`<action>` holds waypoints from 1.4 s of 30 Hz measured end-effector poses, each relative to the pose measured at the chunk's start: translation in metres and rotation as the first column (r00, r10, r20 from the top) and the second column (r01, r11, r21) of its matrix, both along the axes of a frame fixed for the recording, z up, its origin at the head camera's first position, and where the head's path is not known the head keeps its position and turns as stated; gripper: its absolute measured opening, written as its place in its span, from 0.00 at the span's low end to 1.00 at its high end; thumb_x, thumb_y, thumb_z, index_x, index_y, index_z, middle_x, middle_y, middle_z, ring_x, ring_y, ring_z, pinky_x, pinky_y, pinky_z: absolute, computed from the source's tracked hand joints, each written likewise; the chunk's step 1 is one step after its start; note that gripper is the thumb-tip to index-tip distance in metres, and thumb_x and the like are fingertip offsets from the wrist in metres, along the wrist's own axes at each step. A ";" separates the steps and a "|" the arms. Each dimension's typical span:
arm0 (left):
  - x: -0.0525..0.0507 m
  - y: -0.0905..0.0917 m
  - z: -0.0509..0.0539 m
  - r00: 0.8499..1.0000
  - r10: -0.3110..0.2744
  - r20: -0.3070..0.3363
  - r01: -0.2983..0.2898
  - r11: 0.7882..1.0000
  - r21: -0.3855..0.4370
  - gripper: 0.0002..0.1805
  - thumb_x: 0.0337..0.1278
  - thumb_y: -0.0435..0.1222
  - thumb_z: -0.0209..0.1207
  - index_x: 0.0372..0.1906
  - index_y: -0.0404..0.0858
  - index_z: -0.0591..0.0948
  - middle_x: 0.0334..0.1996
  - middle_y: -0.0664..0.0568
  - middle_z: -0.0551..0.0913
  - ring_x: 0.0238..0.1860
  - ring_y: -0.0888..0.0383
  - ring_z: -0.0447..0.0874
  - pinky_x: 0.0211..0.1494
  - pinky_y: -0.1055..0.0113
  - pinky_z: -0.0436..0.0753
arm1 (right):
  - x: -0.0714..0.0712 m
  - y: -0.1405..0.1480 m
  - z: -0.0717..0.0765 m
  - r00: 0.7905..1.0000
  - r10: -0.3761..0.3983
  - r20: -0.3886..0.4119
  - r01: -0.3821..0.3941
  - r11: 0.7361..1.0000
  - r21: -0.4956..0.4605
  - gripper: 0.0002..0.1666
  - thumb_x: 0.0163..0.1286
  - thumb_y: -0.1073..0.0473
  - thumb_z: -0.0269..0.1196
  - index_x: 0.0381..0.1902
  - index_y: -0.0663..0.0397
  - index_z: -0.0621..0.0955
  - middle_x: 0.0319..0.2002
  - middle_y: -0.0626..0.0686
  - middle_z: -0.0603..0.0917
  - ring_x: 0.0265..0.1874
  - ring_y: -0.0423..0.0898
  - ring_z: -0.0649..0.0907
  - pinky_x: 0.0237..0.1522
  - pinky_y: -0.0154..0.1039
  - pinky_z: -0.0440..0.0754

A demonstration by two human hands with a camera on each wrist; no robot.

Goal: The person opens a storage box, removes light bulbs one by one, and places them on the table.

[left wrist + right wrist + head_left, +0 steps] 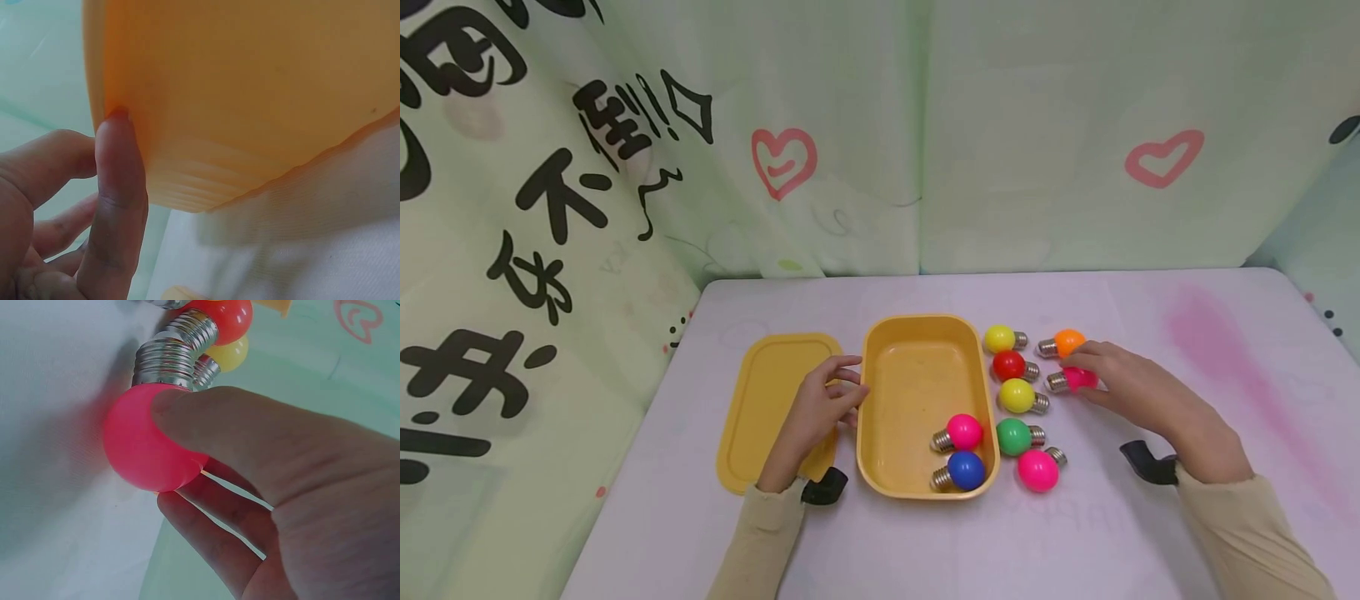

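Observation:
My left hand (823, 404) holds the left rim of a yellow plastic box (898, 367); in the left wrist view one fingertip (119, 150) presses the box's outer wall just under the rim. Inside the box, at its near right corner, lie a pink bulb (964, 432) and a blue bulb (966, 471). To the right of the box, my right hand (1131, 387) pinches another pink light bulb (144, 437) between thumb and fingers, its silver screw base pointing left in the head view. Right beside that hand is an orange bulb (1069, 342).
Between box and right hand lie yellow bulbs (1017, 396), a red bulb (1008, 365), a green bulb (1013, 437) and a pink bulb (1038, 471). A yellow lid (775, 375) lies flat left of the box, partly under the left forearm. A curtain (1015, 167) hangs behind the table.

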State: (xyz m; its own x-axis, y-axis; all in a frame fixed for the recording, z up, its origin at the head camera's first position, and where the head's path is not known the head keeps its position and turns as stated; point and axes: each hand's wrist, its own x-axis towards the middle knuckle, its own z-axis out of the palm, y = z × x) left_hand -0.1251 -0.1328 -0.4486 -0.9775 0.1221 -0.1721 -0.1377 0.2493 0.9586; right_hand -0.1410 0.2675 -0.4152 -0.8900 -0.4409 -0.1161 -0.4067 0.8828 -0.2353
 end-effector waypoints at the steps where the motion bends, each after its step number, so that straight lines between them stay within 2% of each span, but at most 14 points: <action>1: 0.000 0.000 0.000 1.000 0.000 0.001 0.000 1.000 0.000 0.27 0.61 0.31 0.65 0.64 0.38 0.74 0.45 0.43 0.77 0.24 0.55 0.81 0.30 0.66 0.86 | 0.000 0.000 -0.001 1.000 -0.001 0.002 0.001 1.000 0.001 0.26 0.55 0.63 0.75 0.52 0.59 0.84 0.51 0.62 0.82 0.53 0.62 0.79 0.50 0.58 0.83; 16: 0.001 0.000 0.002 1.000 -0.004 0.002 0.004 1.000 -0.009 0.27 0.61 0.32 0.65 0.65 0.37 0.74 0.44 0.43 0.78 0.24 0.55 0.82 0.31 0.66 0.87 | 0.000 0.000 -0.001 1.000 -0.004 -0.031 0.005 1.000 0.005 0.27 0.56 0.64 0.75 0.55 0.61 0.82 0.52 0.64 0.81 0.54 0.62 0.78 0.51 0.58 0.83; 26: 0.001 0.000 0.002 1.000 -0.002 -0.005 0.002 1.000 -0.008 0.26 0.61 0.31 0.65 0.64 0.38 0.74 0.44 0.43 0.78 0.23 0.55 0.82 0.29 0.66 0.87 | 0.005 -0.011 0.008 0.998 -0.006 -0.059 0.004 0.999 -0.038 0.32 0.55 0.63 0.76 0.59 0.57 0.81 0.54 0.62 0.80 0.56 0.61 0.77 0.49 0.56 0.85; 31: 0.001 0.000 0.001 1.000 -0.004 -0.006 0.003 1.000 -0.015 0.26 0.61 0.32 0.65 0.64 0.38 0.74 0.44 0.43 0.79 0.24 0.55 0.82 0.30 0.65 0.87 | 0.005 -0.018 0.014 0.998 0.006 -0.063 -0.009 0.998 -0.055 0.31 0.57 0.62 0.75 0.59 0.56 0.81 0.55 0.62 0.79 0.56 0.60 0.76 0.49 0.55 0.85; 36: 0.000 0.000 0.002 1.000 -0.002 0.001 0.002 1.000 -0.018 0.26 0.61 0.32 0.65 0.64 0.39 0.75 0.44 0.43 0.79 0.24 0.55 0.82 0.31 0.65 0.87 | 0.008 -0.025 0.020 0.996 0.031 -0.085 -0.037 0.997 -0.069 0.31 0.56 0.62 0.75 0.58 0.58 0.81 0.56 0.62 0.79 0.57 0.60 0.76 0.49 0.54 0.85; 42: 0.000 0.000 0.002 1.000 0.001 0.010 0.000 1.000 -0.026 0.26 0.61 0.32 0.65 0.64 0.40 0.75 0.45 0.43 0.79 0.24 0.55 0.82 0.31 0.65 0.87 | 0.014 -0.037 0.025 0.981 0.103 -0.166 -0.123 0.986 -0.110 0.26 0.57 0.65 0.74 0.55 0.61 0.81 0.53 0.59 0.80 0.56 0.58 0.78 0.49 0.54 0.85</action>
State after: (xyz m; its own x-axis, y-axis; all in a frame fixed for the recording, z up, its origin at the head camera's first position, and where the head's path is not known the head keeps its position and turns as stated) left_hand -0.1251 -0.1330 -0.4471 -0.9757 0.1169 -0.1853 -0.1475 0.2744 0.9502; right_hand -0.1272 0.2300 -0.3903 -0.8364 -0.5418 0.0827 -0.5430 0.7985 -0.2600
